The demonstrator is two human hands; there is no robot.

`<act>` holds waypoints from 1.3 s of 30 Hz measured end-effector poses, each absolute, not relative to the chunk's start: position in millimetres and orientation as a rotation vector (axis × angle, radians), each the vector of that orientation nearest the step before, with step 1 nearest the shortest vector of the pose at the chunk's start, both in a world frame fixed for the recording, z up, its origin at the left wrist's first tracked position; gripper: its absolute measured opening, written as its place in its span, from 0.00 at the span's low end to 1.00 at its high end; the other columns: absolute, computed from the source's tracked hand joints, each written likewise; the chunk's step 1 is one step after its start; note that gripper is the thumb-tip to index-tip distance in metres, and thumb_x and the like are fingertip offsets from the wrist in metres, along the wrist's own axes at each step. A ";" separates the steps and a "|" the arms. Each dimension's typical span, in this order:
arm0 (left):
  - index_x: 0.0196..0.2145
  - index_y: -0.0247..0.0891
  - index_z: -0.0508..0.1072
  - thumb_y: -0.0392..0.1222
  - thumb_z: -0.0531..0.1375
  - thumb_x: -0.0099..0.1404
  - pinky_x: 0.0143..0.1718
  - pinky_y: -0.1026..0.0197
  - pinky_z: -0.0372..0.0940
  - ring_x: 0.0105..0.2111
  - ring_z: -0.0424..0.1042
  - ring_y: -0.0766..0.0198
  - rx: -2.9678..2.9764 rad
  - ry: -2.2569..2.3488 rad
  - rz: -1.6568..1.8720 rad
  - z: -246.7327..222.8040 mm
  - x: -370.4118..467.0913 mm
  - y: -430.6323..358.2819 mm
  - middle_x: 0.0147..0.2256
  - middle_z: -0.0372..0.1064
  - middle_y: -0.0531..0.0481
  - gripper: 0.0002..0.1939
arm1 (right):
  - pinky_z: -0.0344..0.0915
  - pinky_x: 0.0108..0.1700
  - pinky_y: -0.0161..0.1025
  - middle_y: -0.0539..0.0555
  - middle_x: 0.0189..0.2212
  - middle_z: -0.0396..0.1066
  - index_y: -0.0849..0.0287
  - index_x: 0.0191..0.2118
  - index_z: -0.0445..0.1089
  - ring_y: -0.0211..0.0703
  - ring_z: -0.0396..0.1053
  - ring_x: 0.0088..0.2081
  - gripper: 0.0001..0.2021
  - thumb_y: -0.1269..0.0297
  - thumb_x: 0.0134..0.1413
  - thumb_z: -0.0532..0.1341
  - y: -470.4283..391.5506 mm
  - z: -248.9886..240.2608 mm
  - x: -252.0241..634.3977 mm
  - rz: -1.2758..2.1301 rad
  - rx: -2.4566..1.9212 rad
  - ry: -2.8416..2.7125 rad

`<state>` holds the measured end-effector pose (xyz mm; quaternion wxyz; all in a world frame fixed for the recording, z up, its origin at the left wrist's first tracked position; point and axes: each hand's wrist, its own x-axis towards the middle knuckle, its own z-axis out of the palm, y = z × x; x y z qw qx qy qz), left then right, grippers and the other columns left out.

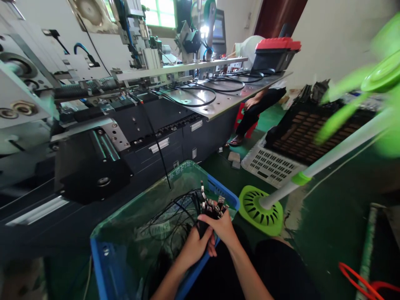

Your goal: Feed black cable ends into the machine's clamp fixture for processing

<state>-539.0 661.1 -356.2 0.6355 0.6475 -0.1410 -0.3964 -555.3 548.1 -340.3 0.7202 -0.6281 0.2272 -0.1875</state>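
Observation:
A bundle of black cables (204,204) with small metal-tipped ends pointing up is held over the right edge of a blue bin (101,258). My left hand (195,248) is wrapped round the bundle from below. Just above it, my right hand (221,227) closes round the cables near their tips. The two hands touch each other. More thin black cables (175,212) trail from the bundle into the bin, which has a clear plastic lining.
A long machine (156,137) runs along the left and ahead, with looped black cables (200,102) on its metal top. A green fan (262,208) stands at the right. Crates (271,162) lie beyond it. Another person's hand (254,100) rests on a knee further back.

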 end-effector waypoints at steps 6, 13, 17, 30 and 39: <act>0.36 0.36 0.64 0.72 0.57 0.52 0.16 0.64 0.63 0.15 0.68 0.64 1.432 -0.183 -0.749 -362.7 -540.2 658.1 0.20 0.67 0.55 0.33 | 0.63 0.16 0.36 0.52 0.20 0.73 0.61 0.30 0.75 0.41 0.66 0.16 0.20 0.48 0.37 0.71 550.7 -343.9 -556.4 -0.369 -1.315 0.570; 0.38 0.34 0.73 0.70 0.55 0.56 0.41 0.54 0.69 0.39 0.74 0.52 1.579 -0.125 -0.514 -364.8 -529.4 661.4 0.34 0.74 0.43 0.33 | 0.59 0.15 0.35 0.49 0.13 0.65 0.61 0.27 0.71 0.39 0.62 0.14 0.23 0.42 0.42 0.68 560.3 -363.8 -556.9 -0.562 -1.229 0.743; 0.34 0.35 0.73 0.68 0.52 0.60 0.39 0.55 0.69 0.38 0.72 0.54 1.539 -0.202 -0.522 -371.7 -527.4 665.1 0.36 0.72 0.43 0.30 | 0.64 0.32 0.36 0.51 0.21 0.69 0.59 0.24 0.66 0.40 0.67 0.27 0.24 0.40 0.46 0.64 539.3 -361.0 -547.5 -0.880 -1.179 0.707; 0.35 0.36 0.67 0.66 0.49 0.65 0.24 0.65 0.58 0.19 0.62 0.67 1.562 -0.342 -0.623 -376.2 -542.4 664.8 0.19 0.59 0.57 0.28 | 0.53 0.22 0.33 0.46 0.19 0.61 0.59 0.31 0.73 0.35 0.56 0.20 0.16 0.54 0.40 0.71 532.9 -340.0 -542.4 -0.710 -1.256 0.606; 0.40 0.34 0.70 0.64 0.49 0.65 0.26 0.63 0.59 0.21 0.65 0.64 1.552 -0.331 -0.655 -383.2 -542.8 667.6 0.21 0.64 0.54 0.28 | 0.56 0.21 0.34 0.48 0.20 0.67 0.58 0.25 0.71 0.36 0.59 0.20 0.14 0.54 0.35 0.72 540.2 -330.9 -539.8 -0.675 -1.186 0.656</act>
